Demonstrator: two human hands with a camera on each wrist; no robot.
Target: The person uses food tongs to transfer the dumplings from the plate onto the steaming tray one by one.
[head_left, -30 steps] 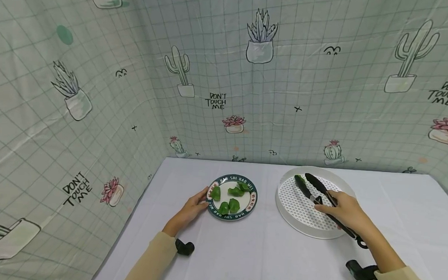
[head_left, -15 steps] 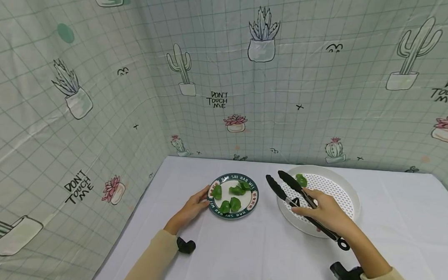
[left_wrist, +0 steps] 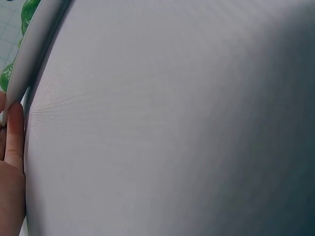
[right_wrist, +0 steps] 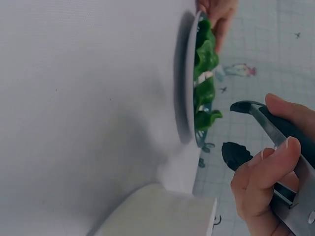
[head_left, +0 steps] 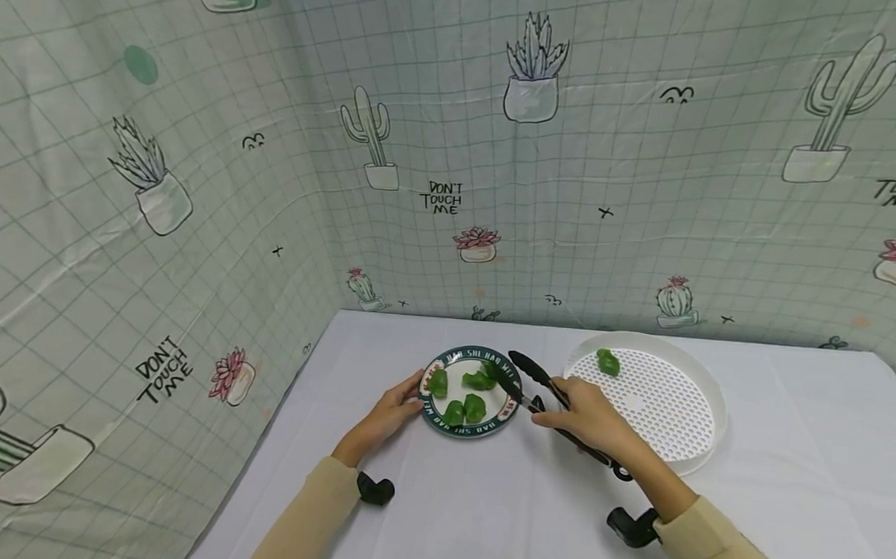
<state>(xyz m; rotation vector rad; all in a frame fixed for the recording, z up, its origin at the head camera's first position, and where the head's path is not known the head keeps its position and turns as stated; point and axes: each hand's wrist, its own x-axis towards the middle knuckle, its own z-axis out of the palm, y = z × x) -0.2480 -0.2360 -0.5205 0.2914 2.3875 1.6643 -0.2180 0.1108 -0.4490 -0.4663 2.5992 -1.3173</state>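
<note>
My left hand (head_left: 384, 414) holds the left rim of a small round plate (head_left: 467, 431) with a green border, thumb and fingers at its edge in the left wrist view. Several green, ruffled, dumpling-like pieces (head_left: 478, 381) lie on it. My right hand (head_left: 592, 417) grips black-tipped kitchen tongs (head_left: 530, 366). In the head view, one tip overlaps the plate's right side by a green piece; the other lies past the rim. The right wrist view shows the tongs' tips spread, with nothing between them. Another green piece (head_left: 608, 361) lies on the white perforated round tray (head_left: 660, 405) at right.
A white cloth covers the table (head_left: 483, 506). Behind and at left hangs a gridded curtain (head_left: 440, 112) printed with cacti. The tray's raised rim (head_left: 718, 425) stands close to my right forearm. Black wrist cameras (head_left: 632, 528) sit on both wrists.
My right hand has carried the tongs left from the tray to the plate's right side. The green piece earlier at the tongs' tips lies free on the tray. My left hand stays at the plate.
</note>
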